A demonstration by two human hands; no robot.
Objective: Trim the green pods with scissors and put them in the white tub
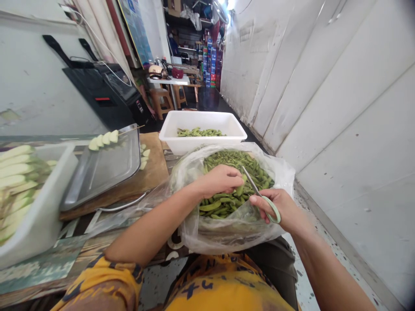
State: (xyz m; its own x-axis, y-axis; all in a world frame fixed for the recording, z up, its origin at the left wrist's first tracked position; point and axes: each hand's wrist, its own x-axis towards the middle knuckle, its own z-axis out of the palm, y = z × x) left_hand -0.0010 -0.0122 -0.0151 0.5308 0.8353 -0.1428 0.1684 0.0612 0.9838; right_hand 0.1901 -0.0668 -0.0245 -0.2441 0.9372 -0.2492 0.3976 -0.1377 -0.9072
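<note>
A large clear plastic bag (220,235) full of green edamame pods (212,207) lies open in front of me. Over the pods, my left hand (223,178) pinches an edamame pod (240,188) between thumb and fingers. My right hand (275,207) grips a pair of scissors (273,210) with pale green handles, their blades pointing up and left, close to the held pod. Behind the bag stands a white plastic tub (202,119) with some pods on its bottom.
To the left, a metal tray (113,157) rests on a wooden cutting board (154,151), with a skewer of pale green slices (103,140) on its edge. A white bin (42,224) at far left holds more skewered slices. A white wall (350,129) runs along the right.
</note>
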